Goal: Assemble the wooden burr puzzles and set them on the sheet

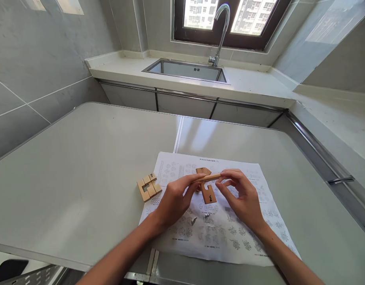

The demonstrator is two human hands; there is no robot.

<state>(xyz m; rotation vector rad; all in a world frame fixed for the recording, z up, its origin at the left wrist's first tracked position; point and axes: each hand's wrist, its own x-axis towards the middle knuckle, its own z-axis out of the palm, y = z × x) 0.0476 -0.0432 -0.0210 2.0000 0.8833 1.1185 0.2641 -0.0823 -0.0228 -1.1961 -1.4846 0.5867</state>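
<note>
Between my hands is a flat wooden puzzle piece (212, 177), seen nearly edge-on above a printed sheet. Its left end is pinched between the thumb and fingers of my left hand (177, 194). My right hand (243, 194) has its curled fingertips at the piece's right end. Below it, a notched wooden piece (210, 194) marked with a black number lies on the paper, partly hidden. Another marked wooden piece (202, 170) shows just behind my left fingers. To the left, several light wooden pieces (144, 194) are joined in a block with a gap in its middle.
The creased instruction sheet (230, 241), printed with small diagrams, has small tears near its middle. It lies on a pale folding table (81, 166) with a centre seam. Beyond are a counter with a sink (185, 70), a curved tap (222, 31) and a window.
</note>
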